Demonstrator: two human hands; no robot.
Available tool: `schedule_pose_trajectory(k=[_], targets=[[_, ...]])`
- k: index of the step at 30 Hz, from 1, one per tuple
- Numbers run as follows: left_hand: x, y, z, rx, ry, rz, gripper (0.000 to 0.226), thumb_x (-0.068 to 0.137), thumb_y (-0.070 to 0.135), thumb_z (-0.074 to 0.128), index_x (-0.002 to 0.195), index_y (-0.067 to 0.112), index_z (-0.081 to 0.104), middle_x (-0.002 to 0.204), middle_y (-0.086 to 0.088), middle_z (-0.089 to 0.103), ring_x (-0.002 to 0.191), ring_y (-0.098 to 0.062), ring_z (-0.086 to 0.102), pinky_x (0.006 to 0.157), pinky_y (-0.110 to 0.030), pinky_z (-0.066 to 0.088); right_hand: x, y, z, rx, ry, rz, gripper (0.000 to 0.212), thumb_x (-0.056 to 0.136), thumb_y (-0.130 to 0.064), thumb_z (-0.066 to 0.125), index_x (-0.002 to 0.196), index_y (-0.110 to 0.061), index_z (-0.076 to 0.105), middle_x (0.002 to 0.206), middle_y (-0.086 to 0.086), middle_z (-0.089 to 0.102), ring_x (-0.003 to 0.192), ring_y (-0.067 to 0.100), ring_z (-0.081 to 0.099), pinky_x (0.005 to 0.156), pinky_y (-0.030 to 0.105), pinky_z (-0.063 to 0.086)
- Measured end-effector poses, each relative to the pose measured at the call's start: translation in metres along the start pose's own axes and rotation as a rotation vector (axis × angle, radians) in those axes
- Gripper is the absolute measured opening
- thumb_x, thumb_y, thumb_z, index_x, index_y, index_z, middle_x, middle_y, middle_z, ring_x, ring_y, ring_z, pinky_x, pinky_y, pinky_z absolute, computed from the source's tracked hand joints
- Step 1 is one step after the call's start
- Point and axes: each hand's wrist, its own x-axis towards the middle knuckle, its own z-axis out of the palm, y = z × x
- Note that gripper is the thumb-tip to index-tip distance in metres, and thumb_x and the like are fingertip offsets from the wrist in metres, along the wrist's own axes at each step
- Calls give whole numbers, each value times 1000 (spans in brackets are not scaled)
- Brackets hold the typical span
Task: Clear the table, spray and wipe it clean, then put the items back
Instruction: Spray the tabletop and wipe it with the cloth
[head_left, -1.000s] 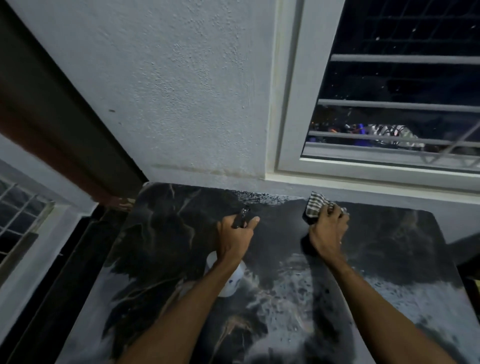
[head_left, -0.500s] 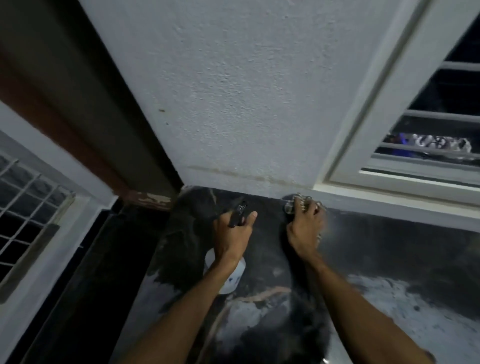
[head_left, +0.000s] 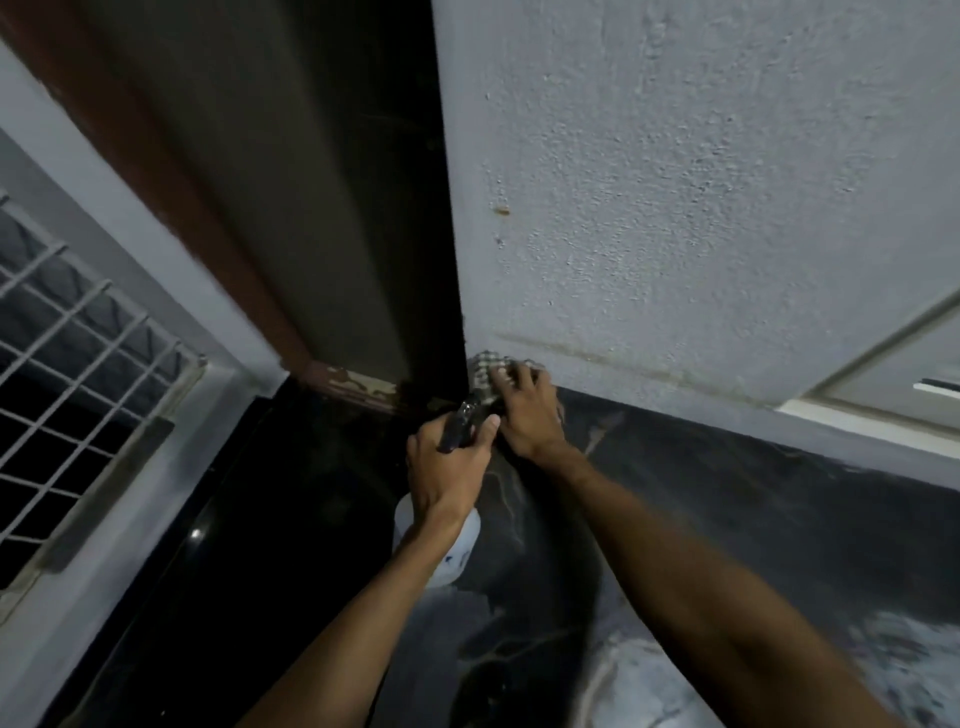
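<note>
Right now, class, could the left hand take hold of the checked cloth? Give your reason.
Probably not yet: the left hand grips the spray bottle, and the right hand presses down over most of the checked cloth, though the two hands almost touch.

I see L hand (head_left: 449, 475) gripping the spray bottle (head_left: 449, 551) by its black trigger top, white body showing below the wrist; can't tell if it rests on the top. R hand (head_left: 524, 415) presses the checked cloth (head_left: 483, 370) onto the dark marble table (head_left: 753, 530) at its far-left corner, cloth touching the textured wall (head_left: 675, 182). Hands just beside each other. White window grille (head_left: 78, 374) at left.
</note>
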Motion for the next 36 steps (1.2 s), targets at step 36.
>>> schedule_pose_trajectory(k=[36], targets=[[-252,143,293,76,-373,47,51,84,30,81,47,22,48,55,-3,56,81,-41,65,67,-37,49,-348,393,-123,-43,269,810,75,70,-11,62,143,-16,46,154,21,31,121,48,37,101,56,37]])
